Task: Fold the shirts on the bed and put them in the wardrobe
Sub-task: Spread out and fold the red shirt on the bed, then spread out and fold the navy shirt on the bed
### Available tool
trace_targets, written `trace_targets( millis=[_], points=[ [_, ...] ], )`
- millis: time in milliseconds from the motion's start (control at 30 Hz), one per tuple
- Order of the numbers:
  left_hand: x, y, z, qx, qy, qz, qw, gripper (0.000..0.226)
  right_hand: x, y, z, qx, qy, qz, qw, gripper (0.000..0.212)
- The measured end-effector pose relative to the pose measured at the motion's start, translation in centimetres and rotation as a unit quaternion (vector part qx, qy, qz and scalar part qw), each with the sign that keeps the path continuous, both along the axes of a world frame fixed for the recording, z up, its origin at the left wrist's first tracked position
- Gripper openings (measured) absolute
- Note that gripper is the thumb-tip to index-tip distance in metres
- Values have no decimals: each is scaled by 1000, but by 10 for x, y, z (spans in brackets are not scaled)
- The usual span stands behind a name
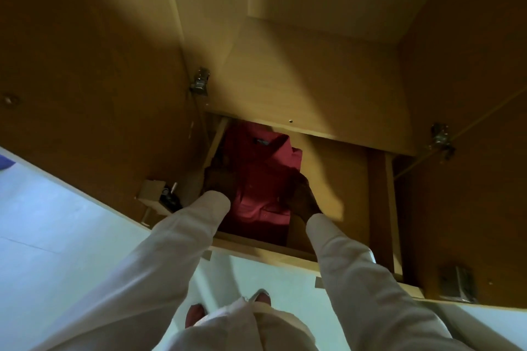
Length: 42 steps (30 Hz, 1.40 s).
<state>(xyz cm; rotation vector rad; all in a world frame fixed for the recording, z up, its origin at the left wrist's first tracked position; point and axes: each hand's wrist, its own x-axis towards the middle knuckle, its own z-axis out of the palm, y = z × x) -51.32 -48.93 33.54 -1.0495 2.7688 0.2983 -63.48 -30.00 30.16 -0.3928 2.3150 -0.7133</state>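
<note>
Pale glossy floor, with a purple thing cut off at the far left edge. Two small tan tape pieces are stuck on the floor. Near the bottom centre are a red shoe toe and, just beside it, a paler shoe toe, both blurred.
</note>
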Motion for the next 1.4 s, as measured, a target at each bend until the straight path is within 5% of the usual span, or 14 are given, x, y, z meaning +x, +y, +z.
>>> trace_targets(
  millis=[167,333,467,700,900,1133,1400],
  points=[
    [28,10,-19,61,-39,-38,997,55,41,9,24,17,118,20,993,80],
    [28,29,13,74,-7,1,997,51,53,17,18,44,95,44,994,75],
    [25,45,30,135,-1,16,991,40,58,34,47,-39,95,63,993,72],
    [11,128,78,274,199,-82,937,45,99,114,104,-162,113,-73,978,52],
    [47,193,92,343,196,-233,889,40,200,185,133,-171,154,-240,943,29],
    [159,261,71,452,105,-358,810,36,379,228,118,-173,169,-436,867,23],
    [290,326,10,490,-54,-407,769,31,529,276,78,-142,131,-576,794,19]
  ],
)
